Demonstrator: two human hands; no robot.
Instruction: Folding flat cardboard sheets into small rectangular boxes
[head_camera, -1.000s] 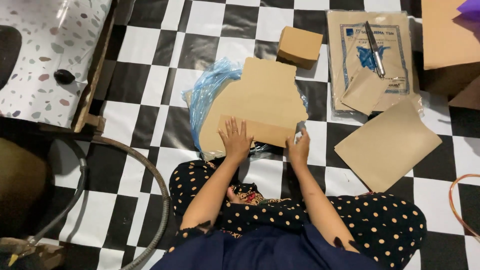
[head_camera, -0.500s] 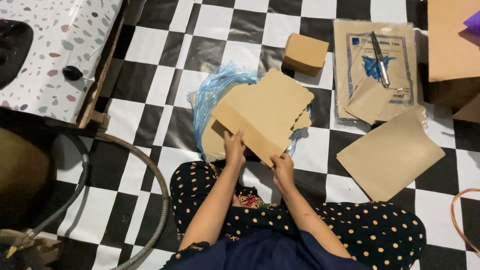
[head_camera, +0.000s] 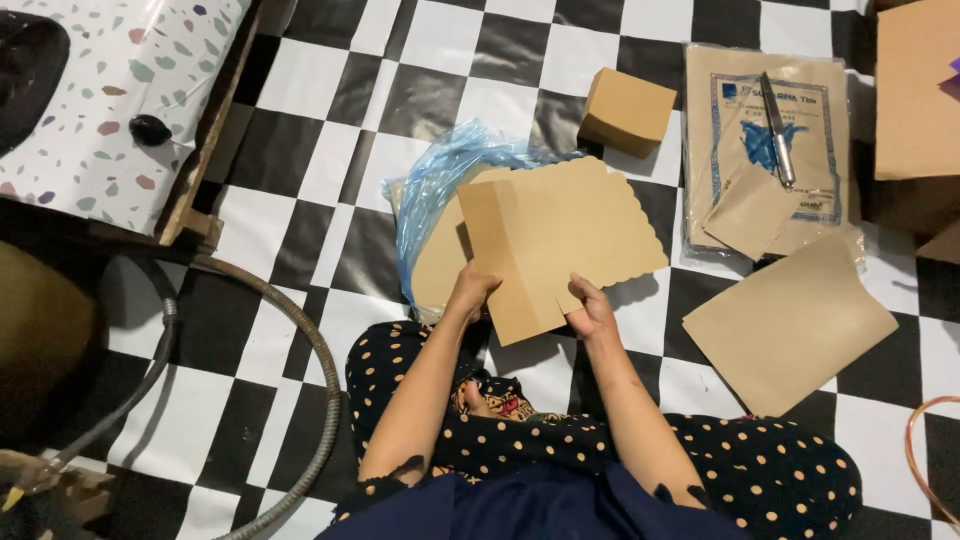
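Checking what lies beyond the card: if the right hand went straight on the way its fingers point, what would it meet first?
The right hand points up and away, under the flat brown card it holds. Beyond that, probably the small folded box on the checkered floor, though depth is hard to judge.

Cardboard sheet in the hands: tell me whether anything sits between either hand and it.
Nothing visible does. The left hand and right hand both grip the cardboard sheet directly at its lower edge, lifted above the blue plastic bag and the stack of sheets under it.
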